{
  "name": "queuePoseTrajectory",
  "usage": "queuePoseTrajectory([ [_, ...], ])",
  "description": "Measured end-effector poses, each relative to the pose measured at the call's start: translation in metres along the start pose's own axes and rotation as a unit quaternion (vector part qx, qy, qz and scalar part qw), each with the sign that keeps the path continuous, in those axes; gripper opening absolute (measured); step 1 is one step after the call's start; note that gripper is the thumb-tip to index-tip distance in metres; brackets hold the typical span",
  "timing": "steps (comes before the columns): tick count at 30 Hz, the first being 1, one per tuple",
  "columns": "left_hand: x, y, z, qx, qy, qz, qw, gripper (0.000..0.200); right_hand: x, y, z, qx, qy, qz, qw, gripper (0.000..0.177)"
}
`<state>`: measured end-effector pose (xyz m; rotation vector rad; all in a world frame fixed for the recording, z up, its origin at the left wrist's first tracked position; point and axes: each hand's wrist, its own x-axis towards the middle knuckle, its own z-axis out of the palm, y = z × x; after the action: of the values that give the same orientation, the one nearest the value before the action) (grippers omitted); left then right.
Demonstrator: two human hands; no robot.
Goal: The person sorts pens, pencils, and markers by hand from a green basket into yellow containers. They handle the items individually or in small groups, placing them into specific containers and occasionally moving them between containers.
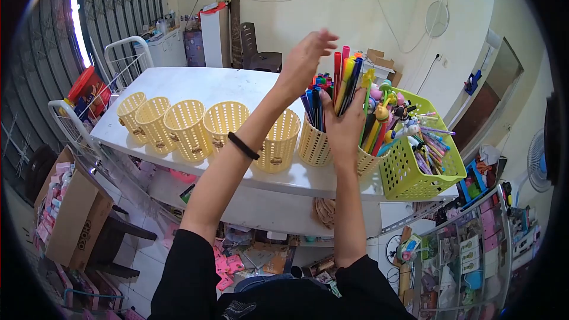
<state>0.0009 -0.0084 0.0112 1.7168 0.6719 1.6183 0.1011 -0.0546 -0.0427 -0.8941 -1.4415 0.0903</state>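
My left hand [308, 56], slightly blurred, is raised above the table with its fingers stretched out and nothing in it. My right hand [344, 124] grips a bundle of markers [345, 80] with red, yellow and dark barrels, held upright over the yellow baskets. Just left of it, a yellow basket [315, 145] holds blue and other dark pens. Beneath my right wrist, another yellow basket [368, 163] contains mixed pens, some with figure toppers [381, 112]. Several yellow baskets [188, 130] with nothing visible inside form a row to the left, partly behind my left forearm.
A green basket [415, 181] full of decorated pens stands at the white table's [195, 80] right end. A white metal rack [127, 53] is at the left, near an open cardboard box [77, 219]. Glass shelving [462, 261] stands at the lower right.
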Motion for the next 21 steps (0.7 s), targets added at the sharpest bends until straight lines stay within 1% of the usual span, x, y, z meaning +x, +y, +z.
queuePoseTrajectory([
  [2, -0.012, 0.016, 0.007, 0.029, -0.046, 0.085, 0.995, 0.04, 0.0, 0.002, -0.003, 0.0, -0.019, 0.019, 1.0, 0.037],
  [3, -0.014, 0.016, 0.012, 0.096, -0.038, 0.14, 0.985, 0.033, 0.002, -0.001, -0.005, 0.007, -0.04, 0.062, 0.997, 0.04],
  [4, -0.017, 0.017, 0.014, 0.096, -0.037, 0.137, 0.985, 0.033, 0.004, -0.003, -0.007, 0.013, -0.061, 0.106, 0.992, 0.043],
  [5, -0.019, 0.018, 0.016, 0.161, -0.052, 0.165, 0.972, 0.029, 0.005, 0.0, -0.007, 0.039, -0.077, 0.126, 0.988, 0.049],
  [6, -0.02, 0.018, 0.018, 0.226, -0.067, 0.194, 0.952, 0.025, 0.004, -0.001, -0.008, 0.039, -0.079, 0.126, 0.988, 0.049],
  [7, -0.019, 0.012, 0.018, 0.23, -0.055, 0.221, 0.946, 0.023, 0.004, -0.003, -0.009, 0.022, -0.078, 0.115, 0.99, 0.053],
  [8, -0.019, 0.01, 0.017, 0.231, -0.054, 0.222, 0.946, 0.023, 0.004, -0.004, -0.011, 0.005, -0.077, 0.103, 0.992, 0.058],
  [9, -0.019, 0.008, 0.014, 0.247, -0.049, 0.24, 0.938, 0.024, 0.003, -0.001, -0.01, 0.005, -0.076, 0.102, 0.992, 0.058],
  [11, -0.019, 0.005, 0.009, 0.262, -0.046, 0.26, 0.928, 0.025, -0.001, 0.006, -0.009, 0.015, -0.017, -0.002, 1.0, 0.066],
  [12, -0.019, 0.003, 0.006, 0.26, -0.053, 0.283, 0.922, 0.027, 0.001, 0.005, -0.01, 0.014, -0.014, -0.003, 1.0, 0.066],
  [13, -0.018, 0.001, 0.003, 0.259, -0.061, 0.305, 0.914, 0.028, 0.005, 0.002, -0.011, 0.073, -0.022, -0.023, 0.997, 0.067],
  [14, -0.017, 0.0, 0.001, 0.259, -0.065, 0.307, 0.914, 0.028, 0.008, 0.001, -0.011, 0.131, -0.029, -0.042, 0.99, 0.068],
  [15, -0.017, -0.001, 0.0, 0.286, -0.083, 0.289, 0.91, 0.03, 0.014, 0.0, -0.011, 0.057, -0.001, -0.124, 0.991, 0.066],
  [16, -0.018, -0.002, 0.0, 0.313, -0.101, 0.269, 0.905, 0.031, 0.017, -0.002, -0.011, 0.055, 0.001, -0.122, 0.991, 0.066],
  [17, -0.02, -0.004, 0.001, 0.336, -0.096, 0.244, 0.905, 0.035, 0.019, -0.006, -0.012, 0.043, -0.027, -0.106, 0.993, 0.065],
  [18, -0.021, -0.004, 0.001, 0.335, -0.097, 0.242, 0.905, 0.035, 0.021, -0.008, -0.013, 0.031, -0.056, -0.091, 0.994, 0.063],
  [19, -0.021, -0.003, 0.0, 0.3, -0.123, 0.189, 0.927, 0.038, 0.021, -0.004, -0.01, 0.074, -0.059, -0.064, 0.993, 0.063],
  [20, -0.02, -0.002, -0.001, 0.265, -0.147, 0.136, 0.943, 0.04, 0.015, -0.007, -0.01, 0.075, -0.06, -0.065, 0.993, 0.063],
  [21, -0.02, -0.004, 0.0, 0.266, -0.144, 0.14, 0.943, 0.04, 0.005, -0.014, -0.01, 0.054, -0.022, -0.049, 0.997, 0.062],
])
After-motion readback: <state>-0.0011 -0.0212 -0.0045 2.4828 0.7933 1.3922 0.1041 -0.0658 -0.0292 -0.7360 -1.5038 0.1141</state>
